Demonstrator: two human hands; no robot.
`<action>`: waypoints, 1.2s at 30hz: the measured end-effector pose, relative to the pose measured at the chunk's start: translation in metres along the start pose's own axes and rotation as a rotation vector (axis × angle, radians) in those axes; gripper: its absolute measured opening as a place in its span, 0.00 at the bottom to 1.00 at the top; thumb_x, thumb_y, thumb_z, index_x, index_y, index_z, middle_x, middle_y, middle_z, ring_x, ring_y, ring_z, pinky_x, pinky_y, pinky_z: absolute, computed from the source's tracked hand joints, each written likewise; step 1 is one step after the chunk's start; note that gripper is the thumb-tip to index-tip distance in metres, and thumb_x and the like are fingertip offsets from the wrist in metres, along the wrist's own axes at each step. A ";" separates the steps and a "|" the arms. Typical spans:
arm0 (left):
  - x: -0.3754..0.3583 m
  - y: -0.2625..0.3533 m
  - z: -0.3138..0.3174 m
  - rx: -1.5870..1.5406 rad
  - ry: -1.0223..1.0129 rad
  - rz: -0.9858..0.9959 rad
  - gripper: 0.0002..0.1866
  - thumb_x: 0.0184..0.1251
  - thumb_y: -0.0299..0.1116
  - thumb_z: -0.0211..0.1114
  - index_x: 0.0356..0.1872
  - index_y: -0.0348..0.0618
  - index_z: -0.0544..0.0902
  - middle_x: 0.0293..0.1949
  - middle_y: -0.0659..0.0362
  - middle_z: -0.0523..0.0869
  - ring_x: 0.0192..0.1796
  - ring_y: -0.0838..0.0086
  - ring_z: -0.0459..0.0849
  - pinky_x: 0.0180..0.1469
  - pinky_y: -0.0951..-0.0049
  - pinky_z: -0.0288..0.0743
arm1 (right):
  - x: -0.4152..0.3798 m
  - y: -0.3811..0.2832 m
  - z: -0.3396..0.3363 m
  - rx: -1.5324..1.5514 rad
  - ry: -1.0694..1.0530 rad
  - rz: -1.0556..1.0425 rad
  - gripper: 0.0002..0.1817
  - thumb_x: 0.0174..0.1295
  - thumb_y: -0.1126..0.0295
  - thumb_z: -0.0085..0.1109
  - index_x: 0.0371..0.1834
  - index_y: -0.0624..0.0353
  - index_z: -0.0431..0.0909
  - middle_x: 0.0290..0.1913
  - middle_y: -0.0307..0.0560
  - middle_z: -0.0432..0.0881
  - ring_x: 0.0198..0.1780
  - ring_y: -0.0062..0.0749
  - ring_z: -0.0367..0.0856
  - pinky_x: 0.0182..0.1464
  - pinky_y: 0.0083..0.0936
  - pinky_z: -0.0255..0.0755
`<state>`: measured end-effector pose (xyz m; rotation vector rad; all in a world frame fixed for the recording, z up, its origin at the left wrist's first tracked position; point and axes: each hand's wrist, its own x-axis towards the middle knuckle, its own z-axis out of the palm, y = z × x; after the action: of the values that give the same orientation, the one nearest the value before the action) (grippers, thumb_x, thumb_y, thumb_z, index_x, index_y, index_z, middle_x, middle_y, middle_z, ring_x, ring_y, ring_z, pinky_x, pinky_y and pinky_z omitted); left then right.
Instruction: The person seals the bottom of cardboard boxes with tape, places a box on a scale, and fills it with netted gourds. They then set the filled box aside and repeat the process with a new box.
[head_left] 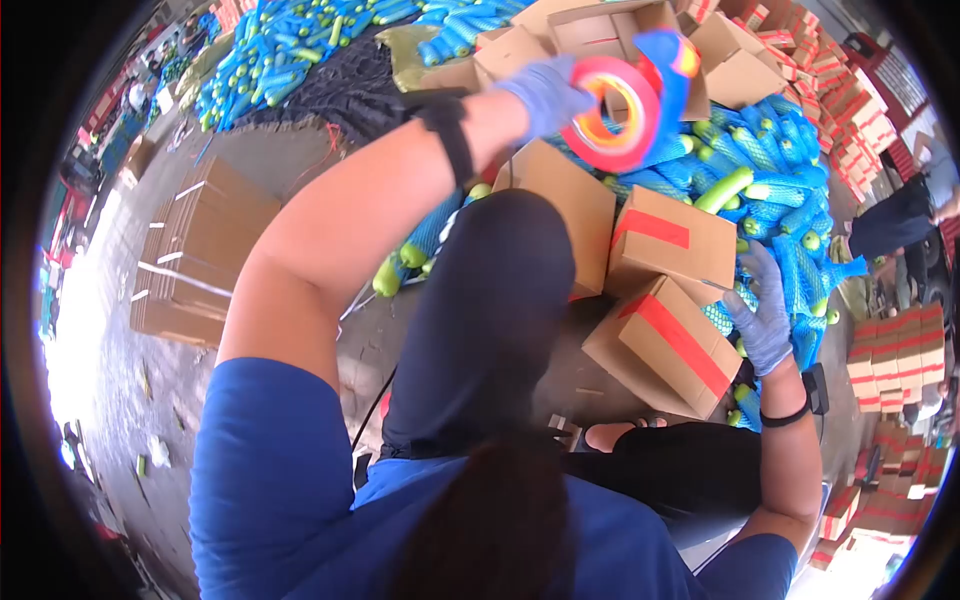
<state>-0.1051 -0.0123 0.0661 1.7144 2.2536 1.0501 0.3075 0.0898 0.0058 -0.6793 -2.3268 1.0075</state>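
Note:
My left hand [548, 95], in a thin pale glove, is raised and closed on a tape dispenser [665, 85] with a blue body and a large roll of red tape [592, 148]. Both are smeared by motion. My gloved right hand [765, 318] has its fingers curved and apart, at the right side of two cardboard boxes. The upper box [680, 265] carries a red tape strip, and the lower box [650, 350] lies tilted with a red strip along it. Beside them a plain cardboard box [570, 200] is partly hidden by my knee.
Green gourd-like vegetables in blue net sleeves [770, 180] are heaped behind the boxes, and another pile [280, 55] lies at the back left. Open cartons [610, 30] stand beyond. Flattened cardboard [200, 250] is stacked at left. Taped boxes [900, 350] and a person [895, 215] are at right.

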 end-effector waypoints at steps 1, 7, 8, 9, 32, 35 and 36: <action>-0.010 -0.042 -0.016 -0.062 0.081 -0.052 0.24 0.62 0.45 0.66 0.54 0.40 0.82 0.41 0.46 0.89 0.45 0.58 0.89 0.50 0.61 0.80 | -0.004 0.018 -0.005 -0.225 0.037 -0.032 0.42 0.65 0.57 0.67 0.77 0.63 0.58 0.68 0.55 0.71 0.70 0.42 0.69 0.71 0.38 0.63; -0.213 -0.225 -0.077 -0.863 0.561 -0.566 0.20 0.69 0.28 0.60 0.62 0.41 0.78 0.49 0.59 0.87 0.46 0.71 0.88 0.44 0.67 0.84 | -0.072 0.190 -0.054 -0.051 0.119 0.679 0.35 0.69 0.54 0.62 0.71 0.67 0.65 0.65 0.55 0.75 0.65 0.39 0.73 0.67 0.33 0.67; -0.257 -0.245 -0.077 -0.707 0.543 -0.719 0.18 0.69 0.30 0.60 0.59 0.41 0.79 0.45 0.59 0.87 0.42 0.71 0.87 0.40 0.68 0.83 | -0.085 0.206 -0.061 -0.022 0.081 0.789 0.36 0.69 0.52 0.61 0.72 0.67 0.65 0.65 0.56 0.75 0.66 0.40 0.73 0.67 0.33 0.67; -0.301 -0.265 -0.077 -0.553 0.503 -0.874 0.16 0.69 0.31 0.60 0.56 0.41 0.80 0.41 0.59 0.87 0.37 0.71 0.87 0.35 0.70 0.81 | -0.096 0.222 -0.068 0.004 0.041 0.899 0.37 0.69 0.50 0.60 0.72 0.67 0.65 0.66 0.56 0.75 0.66 0.41 0.74 0.67 0.33 0.67; -0.579 -0.198 0.171 -0.209 -0.104 -1.614 0.34 0.46 0.37 0.81 0.55 0.35 0.77 0.46 0.48 0.85 0.46 0.65 0.86 0.49 0.67 0.82 | -0.084 0.222 -0.024 -0.935 -0.513 0.810 0.49 0.63 0.43 0.64 0.79 0.60 0.55 0.72 0.72 0.66 0.73 0.63 0.66 0.74 0.44 0.62; -0.568 -0.180 0.167 -0.096 -0.096 -1.616 0.35 0.43 0.40 0.82 0.53 0.35 0.77 0.49 0.47 0.83 0.47 0.63 0.85 0.50 0.66 0.83 | -0.081 0.197 -0.009 -0.974 -0.502 0.831 0.50 0.63 0.42 0.63 0.80 0.59 0.53 0.72 0.74 0.65 0.72 0.67 0.66 0.72 0.47 0.63; -0.603 -0.203 0.201 -0.227 0.042 -1.741 0.33 0.45 0.39 0.81 0.53 0.37 0.78 0.49 0.46 0.83 0.47 0.61 0.86 0.49 0.61 0.83 | -0.077 0.186 -0.002 -1.009 -0.500 0.845 0.48 0.64 0.42 0.61 0.80 0.59 0.54 0.70 0.74 0.67 0.71 0.67 0.67 0.72 0.47 0.63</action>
<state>0.0410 -0.4801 -0.3868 -0.5677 2.2690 0.6746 0.4103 0.1549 -0.1539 -2.1189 -2.9951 0.1602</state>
